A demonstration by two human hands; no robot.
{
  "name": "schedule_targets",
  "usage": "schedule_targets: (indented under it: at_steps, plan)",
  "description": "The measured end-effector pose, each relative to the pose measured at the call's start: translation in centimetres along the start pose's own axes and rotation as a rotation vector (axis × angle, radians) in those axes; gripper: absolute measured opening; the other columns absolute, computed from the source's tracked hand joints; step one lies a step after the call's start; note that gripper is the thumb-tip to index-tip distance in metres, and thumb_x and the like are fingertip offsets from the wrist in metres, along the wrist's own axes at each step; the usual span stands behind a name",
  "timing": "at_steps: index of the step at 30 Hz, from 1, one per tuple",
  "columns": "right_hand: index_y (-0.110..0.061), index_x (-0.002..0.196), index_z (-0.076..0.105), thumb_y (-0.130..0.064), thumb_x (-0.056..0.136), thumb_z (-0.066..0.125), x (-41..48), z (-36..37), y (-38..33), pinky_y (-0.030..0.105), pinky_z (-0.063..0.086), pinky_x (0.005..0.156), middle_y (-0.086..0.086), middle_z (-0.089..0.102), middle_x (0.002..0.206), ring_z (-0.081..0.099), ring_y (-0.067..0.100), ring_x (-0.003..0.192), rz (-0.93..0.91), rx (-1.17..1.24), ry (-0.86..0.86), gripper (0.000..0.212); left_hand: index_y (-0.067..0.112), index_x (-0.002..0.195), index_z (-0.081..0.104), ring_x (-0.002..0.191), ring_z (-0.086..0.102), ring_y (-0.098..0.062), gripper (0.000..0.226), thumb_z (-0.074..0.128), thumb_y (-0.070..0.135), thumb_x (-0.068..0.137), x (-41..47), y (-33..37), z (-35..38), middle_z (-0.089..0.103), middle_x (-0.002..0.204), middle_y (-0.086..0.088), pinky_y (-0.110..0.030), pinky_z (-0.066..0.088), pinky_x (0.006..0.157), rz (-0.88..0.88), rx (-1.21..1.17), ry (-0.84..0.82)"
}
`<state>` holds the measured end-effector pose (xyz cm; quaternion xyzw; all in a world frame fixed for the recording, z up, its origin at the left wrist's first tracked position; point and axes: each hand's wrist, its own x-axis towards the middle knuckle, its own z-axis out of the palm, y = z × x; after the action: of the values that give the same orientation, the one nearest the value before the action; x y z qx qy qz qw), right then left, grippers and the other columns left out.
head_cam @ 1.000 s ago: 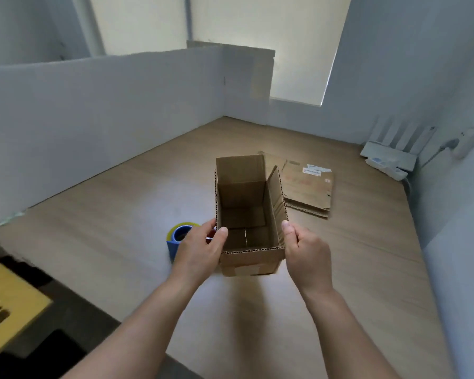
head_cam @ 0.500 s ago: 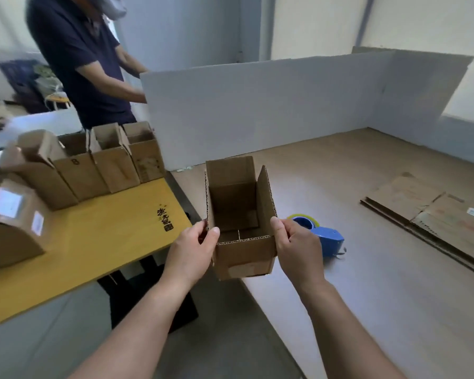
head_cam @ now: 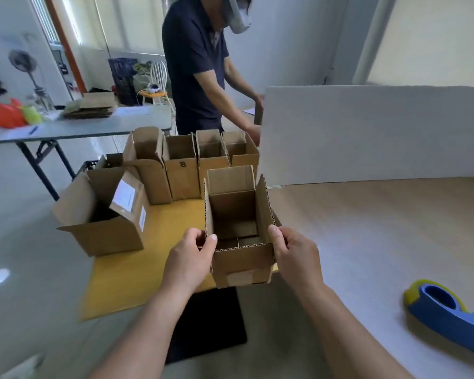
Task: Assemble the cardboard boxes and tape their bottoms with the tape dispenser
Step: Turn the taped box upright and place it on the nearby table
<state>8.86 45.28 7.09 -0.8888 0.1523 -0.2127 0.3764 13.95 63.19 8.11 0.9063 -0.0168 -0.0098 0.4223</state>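
I hold a small assembled cardboard box upright in the air, its top flaps standing open. My left hand grips its left wall and my right hand grips its right wall, thumbs over the rim. The box hangs above the gap between the yellow table and the wooden table. A blue and yellow tape dispenser lies on the wooden table at the lower right, apart from both hands.
Several open boxes stand in a row on the yellow table's far side, and a larger open box sits at its left. A person in a dark shirt stands behind them. A white divider board stands along the wooden table.
My view has swung further left with the box still in both hands. The yellow table with its boxes is now straight ahead; the tape dispenser has shifted to the lower right.
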Motion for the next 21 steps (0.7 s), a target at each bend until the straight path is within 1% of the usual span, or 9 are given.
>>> schedule_targets:
  at_steps: [2,4,6,8,10,12,14,17,21]
  plan:
    - [-0.027,0.074,0.056,-0.042,0.098,0.043,1.5,2.9,-1.7,0.013,0.041,0.052,-0.011,0.052,0.061,0.05,0.007,0.059,-0.005,-0.007,-0.039,0.031,0.013,0.12,0.053,0.091,0.052,-0.021,0.035,0.048,0.039,0.096,2.4,-1.9,-1.6,0.059,0.097,0.0,-0.028,0.039,0.075,-0.02,0.019,0.015]
    - [-0.02,0.094,0.067,-0.044,0.097,0.041,3.0,5.9,-3.3,0.028,0.054,0.065,-0.004,0.064,0.076,0.058,0.011,0.071,0.004,-0.002,-0.069,0.035,0.013,0.118,0.053,0.088,0.051,-0.021,0.034,0.047,0.039,0.097,4.7,-3.7,-3.2,0.058,0.094,0.0,-0.028,0.037,0.072,-0.03,0.05,0.021]
    - [-0.018,0.102,0.067,-0.044,0.098,0.04,4.3,8.8,-4.8,0.035,0.056,0.071,-0.002,0.067,0.084,0.06,0.013,0.076,0.007,-0.001,-0.093,0.038,0.013,0.113,0.053,0.088,0.053,-0.025,0.031,0.045,0.038,0.098,7.1,-5.2,-4.9,0.056,0.088,-0.002,-0.029,0.036,0.069,-0.025,0.076,0.021]
    - [-0.017,0.102,0.066,-0.045,0.098,0.039,5.5,11.2,-6.1,0.037,0.056,0.071,-0.002,0.067,0.085,0.059,0.012,0.076,-0.001,0.002,-0.109,0.039,0.012,0.11,0.055,0.096,0.053,-0.028,0.028,0.045,0.035,0.098,9.4,-6.5,-6.4,0.058,0.094,-0.005,-0.032,0.04,0.073,-0.014,0.107,0.029]
    - [-0.017,0.101,0.066,-0.045,0.099,0.038,6.7,13.3,-7.0,0.041,0.055,0.072,0.0,0.066,0.084,0.06,0.016,0.076,-0.003,0.009,-0.12,0.04,0.011,0.11,0.06,0.11,0.048,-0.028,0.028,0.048,0.033,0.097,11.7,-7.6,-7.7,0.059,0.113,-0.007,-0.036,0.041,0.087,0.03,0.19,0.087]
    - [-0.016,0.099,0.066,-0.045,0.099,0.037,7.9,15.0,-7.8,0.042,0.053,0.07,0.002,0.066,0.082,0.059,0.019,0.076,-0.015,0.006,-0.122,0.041,0.013,0.113,0.063,0.127,0.037,-0.028,0.031,0.049,0.035,0.096,13.8,-8.5,-8.6,0.049,0.136,-0.009,-0.037,0.033,0.102,0.059,0.298,0.148]
    - [-0.015,0.097,0.065,-0.044,0.099,0.038,9.0,16.7,-8.4,0.04,0.05,0.067,0.004,0.065,0.08,0.059,0.023,0.076,-0.031,0.009,-0.123,0.04,0.018,0.119,0.064,0.141,0.022,-0.029,0.034,0.049,0.039,0.096,15.7,-9.3,-9.3,0.031,0.152,-0.012,-0.038,0.022,0.112,0.055,0.368,0.171]
    - [-0.013,0.094,0.063,-0.042,0.1,0.038,10.5,18.9,-9.1,0.039,0.045,0.065,0.007,0.064,0.08,0.058,0.028,0.077,-0.025,0.002,-0.152,0.04,0.025,0.123,0.06,0.146,0.009,-0.03,0.036,0.046,0.044,0.096,18.0,-10.1,-10.0,0.016,0.158,-0.015,-0.04,0.015,0.116,0.002,0.372,0.147]
    - [-0.011,0.089,0.059,-0.041,0.1,0.036,12.8,21.2,-9.1,0.036,0.036,0.062,0.011,0.063,0.083,0.055,0.032,0.08,-0.004,-0.057,-0.219,0.039,0.028,0.129,0.054,0.145,0.015,-0.031,0.039,0.043,0.046,0.096,20.5,-10.7,-10.3,0.008,0.159,-0.015,-0.043,0.024,0.112,-0.104,0.33,0.049]
